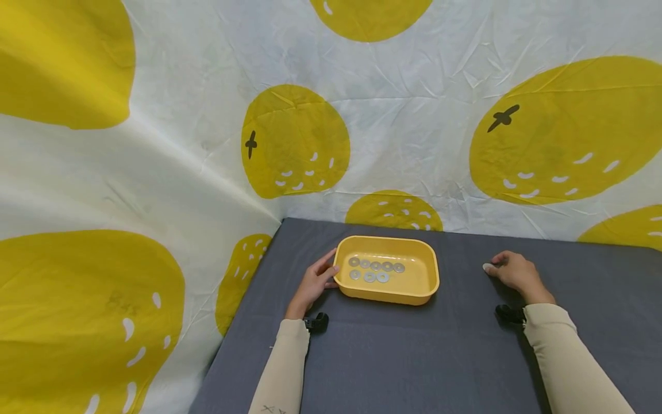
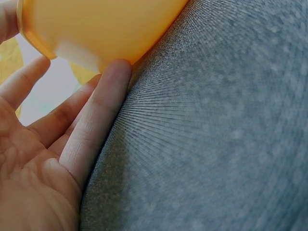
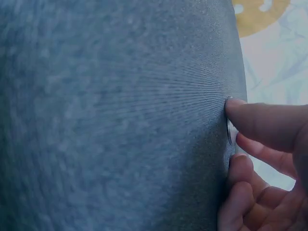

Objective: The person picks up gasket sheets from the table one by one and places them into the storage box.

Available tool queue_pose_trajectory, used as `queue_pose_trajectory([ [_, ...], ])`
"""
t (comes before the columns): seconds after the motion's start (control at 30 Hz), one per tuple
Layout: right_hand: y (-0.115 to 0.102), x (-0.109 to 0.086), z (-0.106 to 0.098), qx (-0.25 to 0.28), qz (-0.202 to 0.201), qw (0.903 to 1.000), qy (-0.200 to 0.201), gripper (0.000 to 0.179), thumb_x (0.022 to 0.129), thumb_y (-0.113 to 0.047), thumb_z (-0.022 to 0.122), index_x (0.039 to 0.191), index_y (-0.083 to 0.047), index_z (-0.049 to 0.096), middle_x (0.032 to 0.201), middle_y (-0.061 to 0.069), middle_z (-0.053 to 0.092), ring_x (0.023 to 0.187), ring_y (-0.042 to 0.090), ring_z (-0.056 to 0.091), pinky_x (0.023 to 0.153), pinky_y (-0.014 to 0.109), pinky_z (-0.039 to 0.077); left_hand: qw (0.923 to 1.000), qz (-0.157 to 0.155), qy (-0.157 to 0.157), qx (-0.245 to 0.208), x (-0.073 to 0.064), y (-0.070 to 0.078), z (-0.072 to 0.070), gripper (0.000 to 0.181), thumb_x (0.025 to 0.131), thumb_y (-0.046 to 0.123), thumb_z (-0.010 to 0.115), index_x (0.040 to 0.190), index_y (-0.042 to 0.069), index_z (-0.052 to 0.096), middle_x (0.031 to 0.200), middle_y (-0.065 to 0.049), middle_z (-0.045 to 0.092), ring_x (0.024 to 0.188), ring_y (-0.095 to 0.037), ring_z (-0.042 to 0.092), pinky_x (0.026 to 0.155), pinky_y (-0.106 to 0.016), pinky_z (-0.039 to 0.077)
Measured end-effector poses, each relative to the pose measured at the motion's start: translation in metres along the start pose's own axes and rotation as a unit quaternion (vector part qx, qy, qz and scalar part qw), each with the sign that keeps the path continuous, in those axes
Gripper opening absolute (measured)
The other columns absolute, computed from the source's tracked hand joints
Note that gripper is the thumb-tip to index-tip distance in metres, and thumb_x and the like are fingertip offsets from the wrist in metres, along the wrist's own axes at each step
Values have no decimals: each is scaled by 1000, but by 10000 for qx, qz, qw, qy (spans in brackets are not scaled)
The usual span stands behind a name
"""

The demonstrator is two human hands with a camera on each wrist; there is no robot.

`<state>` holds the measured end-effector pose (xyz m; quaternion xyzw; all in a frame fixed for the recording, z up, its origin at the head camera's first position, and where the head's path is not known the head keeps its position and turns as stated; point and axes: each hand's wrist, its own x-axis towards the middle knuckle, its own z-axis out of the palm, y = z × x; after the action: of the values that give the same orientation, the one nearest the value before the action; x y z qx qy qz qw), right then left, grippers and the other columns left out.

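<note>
At the left end of a yellow plastic tray (image 1: 421, 273), my left hand (image 1: 314, 283) grips the rim, its thumb on the edge and its fingers against the outside. In the left wrist view one finger of the left hand (image 2: 45, 139) meets the lower wall close to the cloth. Several flat metal washers (image 1: 379, 280) lie in two rows on the tray floor. To the right of the tray, my right hand (image 1: 517, 274) pinches a washer (image 1: 488, 268) at the cloth. From the right wrist this washer (image 3: 229, 127) shows edge-on under the thumb.
A dark grey cloth (image 1: 403, 356) covers the table. Behind it and at the left hangs a white curtain (image 1: 414, 132) with big yellow fruit prints. Black wrist cameras (image 1: 317, 323) sit at both cuffs.
</note>
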<state>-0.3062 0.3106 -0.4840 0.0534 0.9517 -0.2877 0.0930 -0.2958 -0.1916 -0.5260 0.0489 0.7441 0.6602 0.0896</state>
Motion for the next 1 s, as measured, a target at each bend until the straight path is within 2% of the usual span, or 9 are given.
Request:
queue_pose_trajectory([
  [0.13, -2, 1, 1, -56, 81, 9999, 26, 46, 100, -31, 65, 120, 10, 57, 124, 40, 54, 102, 54, 55, 82, 61, 47, 9999, -58, -133, -58, 0, 4, -1, 57, 106, 21, 59, 159, 29, 40, 135, -27, 61, 120, -42, 62, 87, -40, 64],
  [0.3, -8, 1, 0, -124, 121, 9998, 13, 42, 99, -25, 65, 119, 12, 57, 121, 39, 55, 101, 52, 55, 82, 60, 47, 9997, -45, -220, -107, -7, 21, -2, 58, 105, 17, 60, 159, 22, 40, 134, -29, 61, 120, -44, 62, 88, -40, 64],
  [0.47, -11, 0, 0, -163, 215, 9996, -34, 40, 99, -22, 64, 117, 12, 55, 116, 37, 57, 98, 50, 56, 81, 59, 46, 9998, 7, -174, -116, -15, 33, 0, 57, 104, 18, 61, 158, 21, 42, 132, -29, 62, 117, -42, 64, 86, -39, 64],
  [0.7, -11, 0, 4, -158, 130, 9997, 108, 38, 97, -21, 65, 115, 10, 53, 113, 35, 58, 95, 48, 57, 76, 56, 46, 9998, -61, -161, -94, -15, 32, -1, 58, 104, 18, 61, 158, 21, 42, 135, -26, 62, 119, -40, 63, 87, -39, 64],
  [1.0, -12, 0, 7, -117, 141, 9993, 312, 35, 96, -21, 65, 120, 2, 53, 114, 30, 59, 94, 47, 57, 67, 51, 44, 9995, -80, -280, -85, -15, 31, -1, 58, 105, 20, 60, 159, 22, 40, 136, -28, 60, 120, -40, 63, 88, -39, 63],
])
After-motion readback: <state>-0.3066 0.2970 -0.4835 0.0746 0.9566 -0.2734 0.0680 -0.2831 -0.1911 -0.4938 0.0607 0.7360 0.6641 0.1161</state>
